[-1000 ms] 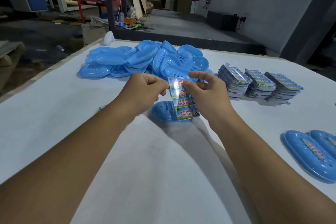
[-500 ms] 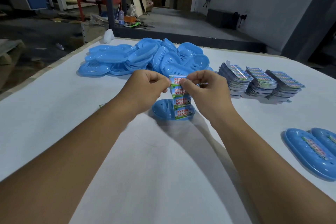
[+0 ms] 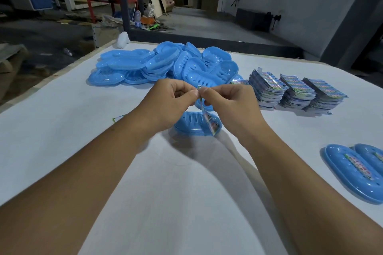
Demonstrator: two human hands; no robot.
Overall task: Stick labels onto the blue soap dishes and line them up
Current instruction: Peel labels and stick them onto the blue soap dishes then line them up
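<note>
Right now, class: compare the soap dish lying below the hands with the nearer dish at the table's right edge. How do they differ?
The soap dish below the hands shows no label stuck to it; the right-edge dish carries one. The first lies crosswise, alone, with a label strip hanging over it; the second lies angled, beside another labelled dish. Both are blue, oval and slotted.

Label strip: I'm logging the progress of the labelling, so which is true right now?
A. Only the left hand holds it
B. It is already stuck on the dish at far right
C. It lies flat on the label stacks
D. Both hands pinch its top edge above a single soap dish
D: the left hand and right hand both pinch the top of the label strip, which hangs over the soap dish.
</note>
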